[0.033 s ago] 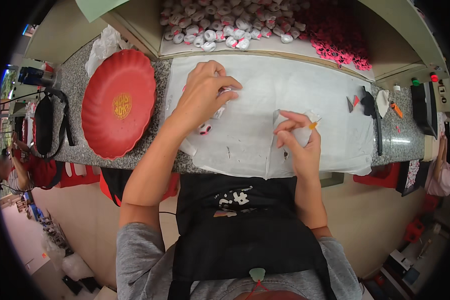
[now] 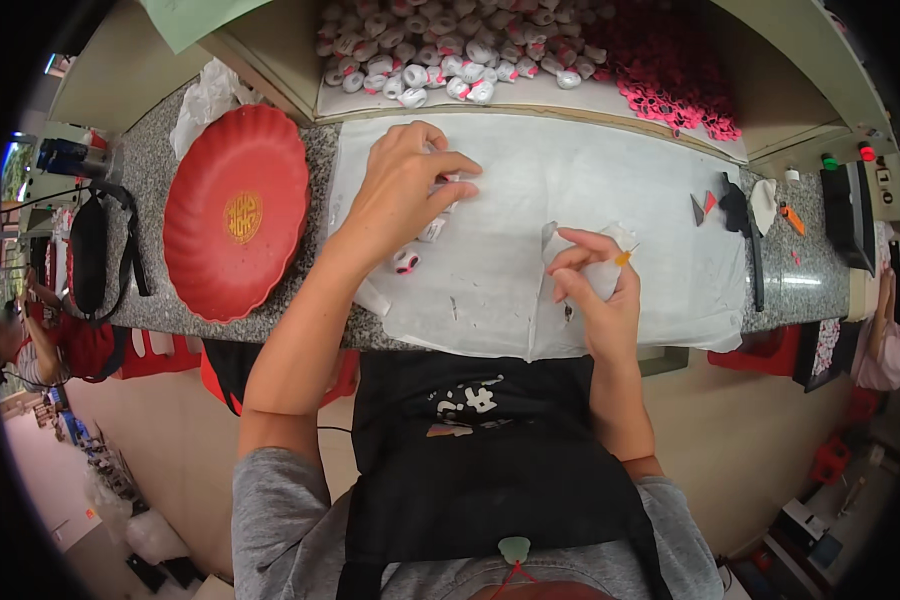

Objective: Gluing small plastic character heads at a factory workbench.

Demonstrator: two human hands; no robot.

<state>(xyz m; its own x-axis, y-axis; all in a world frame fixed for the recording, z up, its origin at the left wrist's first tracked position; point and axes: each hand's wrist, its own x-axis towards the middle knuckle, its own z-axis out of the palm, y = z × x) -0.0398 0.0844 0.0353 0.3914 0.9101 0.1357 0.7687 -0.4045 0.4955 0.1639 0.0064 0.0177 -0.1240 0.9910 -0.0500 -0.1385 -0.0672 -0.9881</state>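
My left hand (image 2: 405, 185) rests on the white paper sheet (image 2: 510, 300), its fingers curled and its thumb close to the forefinger. Part of a small white piece shows between them, though the fingers cover most of it. Below that hand lie more small white pieces (image 2: 432, 230), and a white one with dark and pink marks (image 2: 406, 261). To the right, my right hand (image 2: 610, 290) is closed round a white squeeze bottle (image 2: 600, 275) with a yellow-orange needle tip (image 2: 623, 257). The tip points up and to the right, away from the left hand.
A red scalloped tray (image 2: 195, 215) stands left of the sheet. Behind it, a shelf holds a heap of white pieces (image 2: 460, 70) and a heap of pink parts (image 2: 675, 85). Dark and orange tools (image 2: 792, 220) lie at the right. People sit at both sides.
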